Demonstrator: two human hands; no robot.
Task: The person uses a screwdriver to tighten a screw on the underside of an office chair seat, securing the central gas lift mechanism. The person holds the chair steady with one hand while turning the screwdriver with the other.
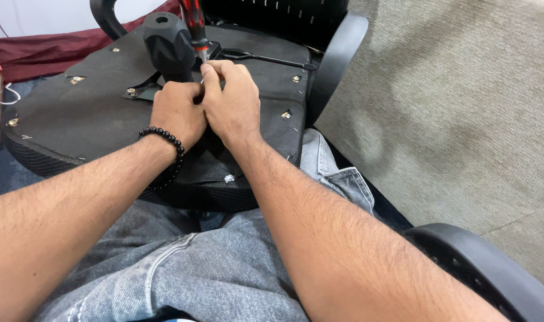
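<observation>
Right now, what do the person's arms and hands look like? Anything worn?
Both forearms are bare, no sleeves, no gloves. The left hand has a black beaded bracelet around the wrist. The right hand wears nothing visible: no ring or watch shows.

1. Upturned chair seat (pixel 99 113): black with a fine woven texture; small silvery fasteners dot its edge from nine o'clock round to three o'clock.
2. Screwdriver (pixel 193 24) at twelve o'clock: handle striped red and black; shaft silver.
3. Cylinder knob (pixel 168 45) at eleven o'clock: matte black.
4. Bead bracelet (pixel 168 146): glossy black.
5. Jeans (pixel 224 268) at six o'clock: faded grey-blue denim.
6. Cloth (pixel 39 48) at ten o'clock: dark maroon.
7. Carpet (pixel 462 107) at three o'clock: mottled grey-beige.
</observation>
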